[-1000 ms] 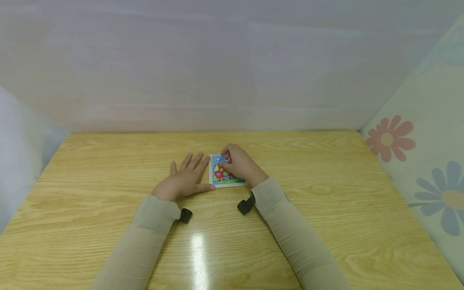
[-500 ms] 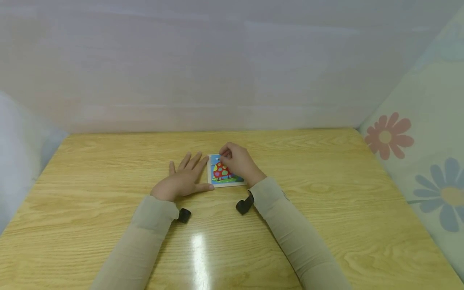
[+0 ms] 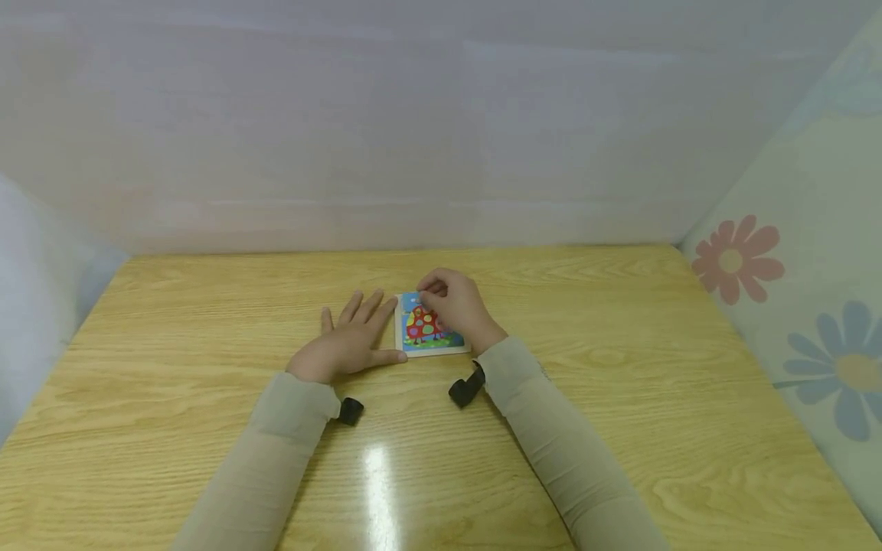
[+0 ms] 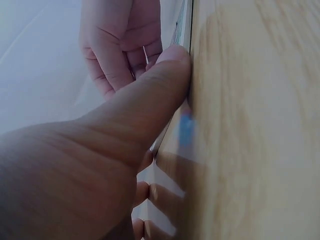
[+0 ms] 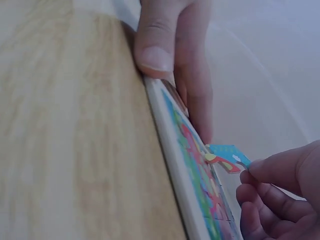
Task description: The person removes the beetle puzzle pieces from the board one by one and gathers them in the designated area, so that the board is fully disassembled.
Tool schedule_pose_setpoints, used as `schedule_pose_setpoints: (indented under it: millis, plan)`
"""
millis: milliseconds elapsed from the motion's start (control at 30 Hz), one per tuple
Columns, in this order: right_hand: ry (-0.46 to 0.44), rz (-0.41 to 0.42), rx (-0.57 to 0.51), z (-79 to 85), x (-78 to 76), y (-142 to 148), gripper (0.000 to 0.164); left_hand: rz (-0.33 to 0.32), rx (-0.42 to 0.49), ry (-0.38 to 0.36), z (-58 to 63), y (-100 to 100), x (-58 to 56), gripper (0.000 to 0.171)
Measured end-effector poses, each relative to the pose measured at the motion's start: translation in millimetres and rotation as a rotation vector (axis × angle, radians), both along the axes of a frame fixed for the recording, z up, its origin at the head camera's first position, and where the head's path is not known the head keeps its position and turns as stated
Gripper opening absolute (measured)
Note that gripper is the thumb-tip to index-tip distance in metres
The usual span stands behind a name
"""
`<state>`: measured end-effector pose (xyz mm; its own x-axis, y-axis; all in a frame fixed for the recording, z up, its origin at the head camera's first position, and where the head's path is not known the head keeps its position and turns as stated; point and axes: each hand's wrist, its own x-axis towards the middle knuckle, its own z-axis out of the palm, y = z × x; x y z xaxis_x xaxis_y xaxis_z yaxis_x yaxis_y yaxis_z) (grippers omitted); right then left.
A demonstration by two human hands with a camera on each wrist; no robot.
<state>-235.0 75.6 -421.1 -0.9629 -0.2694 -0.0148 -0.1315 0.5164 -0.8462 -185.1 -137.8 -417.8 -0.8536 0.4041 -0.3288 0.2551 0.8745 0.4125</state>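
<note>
A small wooden jigsaw puzzle board (image 3: 438,352) with a pale rim lies flat on the table. Its picture shows a red dome shape with coloured spots (image 3: 422,327) on blue and green. My left hand (image 3: 339,346) lies spread at its left side, thumb and index finger touching the rim's two left corners. Over the board's far right part, my right hand (image 3: 465,310) pinches a puzzle piece (image 5: 229,154) between thumb and fingers. The piece is blue with red and yellow parts; it tilts up from the picture. The right hand hides the board's upper right in the head view.
The wood-grain table (image 3: 620,428) extends around the board on all sides. A pale wall (image 3: 441,153) rises at its far edge, and a panel with printed flowers (image 3: 733,260) borders the right. Black wrist devices (image 3: 466,389) sit at both sleeves.
The right hand's thumb and fingers have shifted slightly up and away from the middle of the picture, showing more of the red dome. The left hand stays at the board's edge.
</note>
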Motion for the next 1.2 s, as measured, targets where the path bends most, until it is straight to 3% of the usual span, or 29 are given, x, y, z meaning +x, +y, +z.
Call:
schedule_pose_setpoints:
  millis: [133, 333, 400, 567, 767, 1200]
  plan:
    - [-0.014, -0.011, -0.046, 1.0, -2.7, 5, 0.010, -0.004, -0.003, -0.004, 4.0, 1, 1.2, 0.103]
    - [-0.127, -0.040, -0.249, 5.9, -5.0, 17, 0.010, 0.005, -0.011, -0.007, 0.3, -1, 0.6, 0.106]
    - [-0.127, -0.053, -0.302, 8.0, -7.1, 22, 0.010, 0.009, -0.003, -0.011, -0.8, -1, 0.5, 0.105]
    - [-0.073, -0.077, -0.319, 10.1, -16.6, 38, 0.011, 0.005, 0.016, -0.013, 0.4, -2, 1.5, 0.104]
    - [-0.096, -0.136, -0.353, 9.9, -23.2, 54, 0.013, -0.005, 0.035, -0.017, 4.4, -3, 3.2, 0.104]
    - [-0.064, -0.230, -0.342, -3.8, -33.1, 85, 0.016, 0.003, 0.031, -0.019, 10.5, -1, 7.0, 0.102]
